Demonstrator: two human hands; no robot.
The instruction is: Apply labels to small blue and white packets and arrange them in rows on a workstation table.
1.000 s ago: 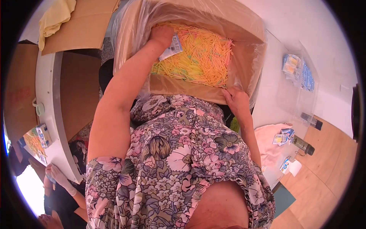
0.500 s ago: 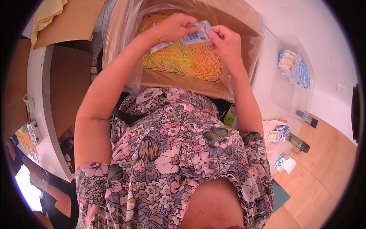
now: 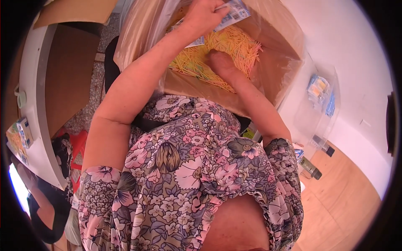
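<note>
My left hand is over the far part of a cardboard box and pinches a small blue-and-white plastic packet. More packet film shows beneath my left wrist; whether the hand also grips it I cannot tell. Inside the box lies a heap of thin yellow and orange sticks. My right hand is down on that heap, its fingers curled in among the sticks. The fingertips are hidden, so what they hold does not show.
Clear plastic lines the cardboard box in front of my body. At right, a clear bin holds blue packets, with a dark bottle nearer. Leftward stand a white table edge and another person's arm.
My right hand has let go of the packet and moved down into the sticks. My left hand has moved farther away and slightly right, still with the packet. The whole view has shifted a little.
</note>
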